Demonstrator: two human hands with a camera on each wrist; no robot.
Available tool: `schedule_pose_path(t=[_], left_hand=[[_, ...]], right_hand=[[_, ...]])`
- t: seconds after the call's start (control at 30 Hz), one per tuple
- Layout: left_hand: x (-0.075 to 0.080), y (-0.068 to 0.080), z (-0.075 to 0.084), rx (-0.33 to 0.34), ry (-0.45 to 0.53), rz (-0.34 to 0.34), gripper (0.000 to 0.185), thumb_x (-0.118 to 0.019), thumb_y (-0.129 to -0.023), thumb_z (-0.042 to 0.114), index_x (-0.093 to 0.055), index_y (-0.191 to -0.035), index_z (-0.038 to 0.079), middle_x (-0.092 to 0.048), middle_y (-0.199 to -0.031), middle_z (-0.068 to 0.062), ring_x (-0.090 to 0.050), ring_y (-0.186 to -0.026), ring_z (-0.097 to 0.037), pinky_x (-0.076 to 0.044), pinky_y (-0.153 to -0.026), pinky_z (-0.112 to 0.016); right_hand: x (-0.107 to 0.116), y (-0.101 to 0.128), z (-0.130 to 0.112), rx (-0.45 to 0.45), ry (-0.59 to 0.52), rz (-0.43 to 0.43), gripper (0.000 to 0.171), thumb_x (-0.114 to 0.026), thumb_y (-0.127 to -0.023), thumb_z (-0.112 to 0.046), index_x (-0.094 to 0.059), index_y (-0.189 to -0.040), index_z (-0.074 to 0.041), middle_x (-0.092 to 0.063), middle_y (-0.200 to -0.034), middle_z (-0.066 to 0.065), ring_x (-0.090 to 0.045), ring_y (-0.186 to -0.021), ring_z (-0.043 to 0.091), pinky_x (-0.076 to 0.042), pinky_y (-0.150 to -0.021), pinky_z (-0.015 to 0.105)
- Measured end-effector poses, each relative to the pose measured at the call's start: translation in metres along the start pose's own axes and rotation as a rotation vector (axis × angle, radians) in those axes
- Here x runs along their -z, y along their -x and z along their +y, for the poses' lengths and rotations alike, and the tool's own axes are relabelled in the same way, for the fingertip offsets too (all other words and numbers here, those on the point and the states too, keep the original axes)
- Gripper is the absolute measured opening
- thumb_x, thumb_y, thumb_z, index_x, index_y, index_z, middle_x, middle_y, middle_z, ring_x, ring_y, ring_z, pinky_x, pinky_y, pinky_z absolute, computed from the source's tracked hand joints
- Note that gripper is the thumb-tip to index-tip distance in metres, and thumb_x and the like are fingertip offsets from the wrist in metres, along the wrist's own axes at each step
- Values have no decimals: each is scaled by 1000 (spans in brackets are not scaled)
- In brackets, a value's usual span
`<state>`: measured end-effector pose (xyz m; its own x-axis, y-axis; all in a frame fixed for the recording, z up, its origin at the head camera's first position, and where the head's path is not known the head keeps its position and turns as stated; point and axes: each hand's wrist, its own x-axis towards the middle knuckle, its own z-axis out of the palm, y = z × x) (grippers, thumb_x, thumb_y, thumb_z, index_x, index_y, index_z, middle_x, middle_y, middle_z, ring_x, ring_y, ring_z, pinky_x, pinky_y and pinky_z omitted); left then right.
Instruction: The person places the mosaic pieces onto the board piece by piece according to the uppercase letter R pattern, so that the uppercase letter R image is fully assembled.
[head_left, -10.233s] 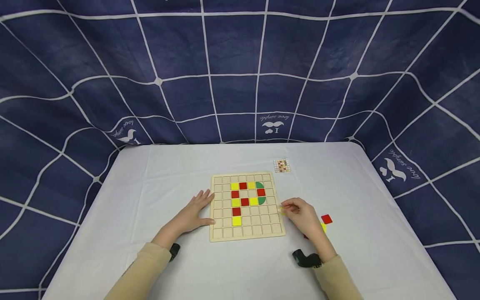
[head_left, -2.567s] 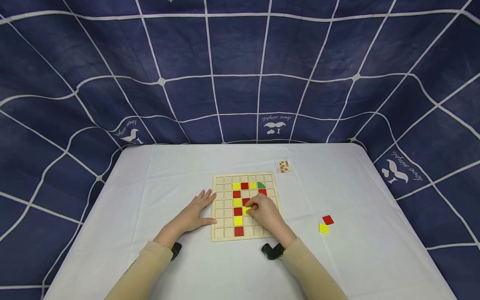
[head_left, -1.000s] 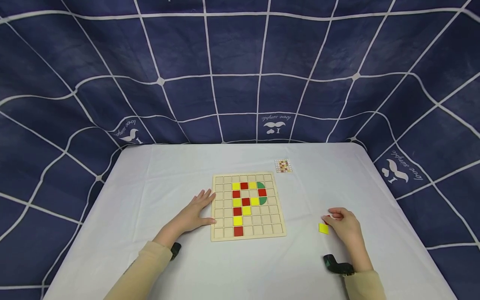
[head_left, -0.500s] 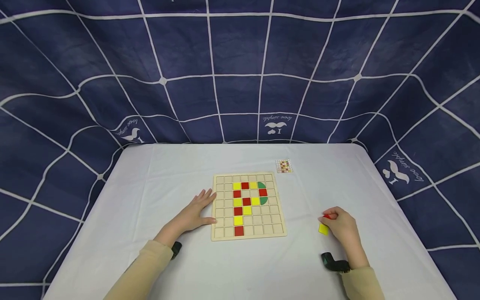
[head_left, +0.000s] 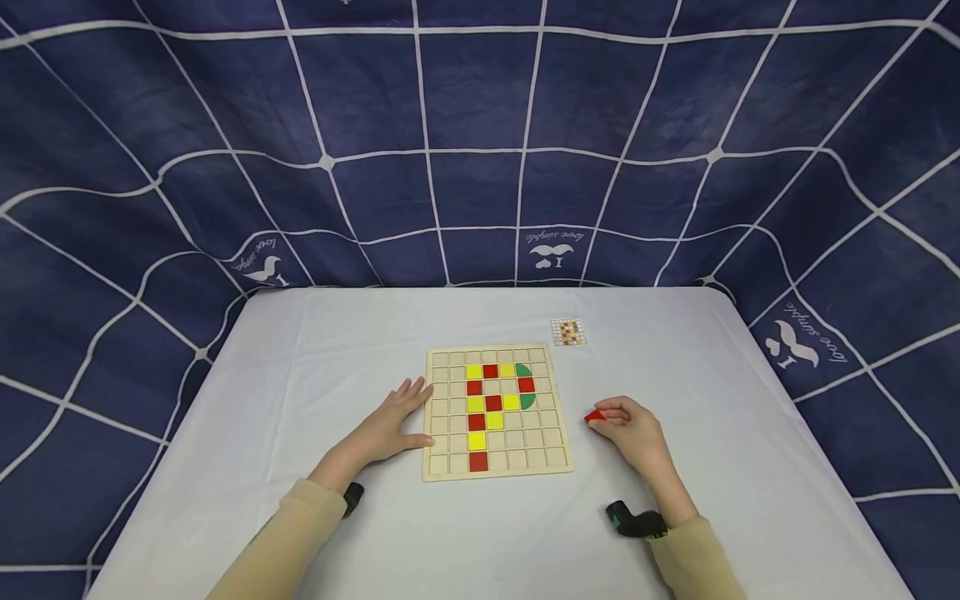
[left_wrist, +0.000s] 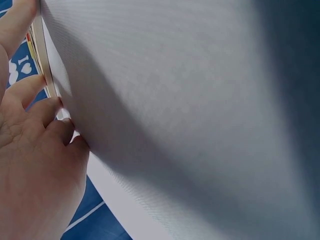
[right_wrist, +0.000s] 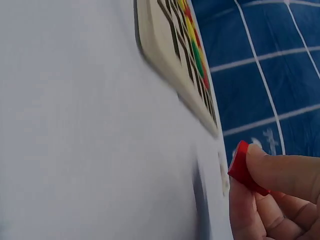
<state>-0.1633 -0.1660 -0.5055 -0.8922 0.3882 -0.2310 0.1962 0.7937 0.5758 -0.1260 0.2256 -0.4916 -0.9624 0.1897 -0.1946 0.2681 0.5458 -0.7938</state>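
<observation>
A square wooden grid board [head_left: 536, 439] lies on the table, with red, yellow and green pieces set in some of its cells. My left hand [head_left: 382, 429] rests flat with spread fingers against the board's left edge; the left wrist view shows its fingertips [left_wrist: 36, 84] at that edge. To the right of the board, my right hand [head_left: 633, 433] pinches a red square tile [head_left: 595, 416] between thumb and fingers, above the table. The right wrist view shows this red tile [right_wrist: 245, 169] tilted, apart from the board. The loose yellow tile is not visible.
A small card [head_left: 567, 332] printed with a coloured grid lies behind the board, toward the right. White cloth [head_left: 360, 333] covers the table. A dark blue curtain with white lines [head_left: 480, 192] hangs at the back and sides.
My right hand has picked up the red tile and carried it left toward the board. The yellow tile beside it has gone from view. My left hand stays at the board's edge.
</observation>
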Motion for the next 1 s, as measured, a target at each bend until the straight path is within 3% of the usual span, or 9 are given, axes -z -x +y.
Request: schedule_pose_path(t=[0.43,0.7,1.0], left_hand=[[2,1,2,1,13,3,94,-81,-79,35,-31,-155,11,-18,-165,-12,-7,-154,-33,-12,-124,-53],[2,2,1,6,11,-2,95,-82,-78,35,-31,-155,12,-18,-165,-11,-7,-154,-34,-14,-123,-55],[2,3,1,-2,33,-1,94,-81,-79,36,-31,-155,12,-17,-165,-10,-6,-154,-34,-14,-123,-56]], right_hand=[[-52,5,-28,68,-121,-162,16,-78,-83,-8,-72,-98,-7,-74,-88,2,-66,-75,12,-52,-64,19],[-76,13,-38,198,-29,-228,11,-79,-82,-8,-75,-91,-12,-72,-79,-2,-64,-70,9,-52,-63,19],[-84,14,-46,288,97,-255,6,-78,-83,-9,-75,-86,-14,-67,-76,-4,-58,-66,7,-51,-61,18]])
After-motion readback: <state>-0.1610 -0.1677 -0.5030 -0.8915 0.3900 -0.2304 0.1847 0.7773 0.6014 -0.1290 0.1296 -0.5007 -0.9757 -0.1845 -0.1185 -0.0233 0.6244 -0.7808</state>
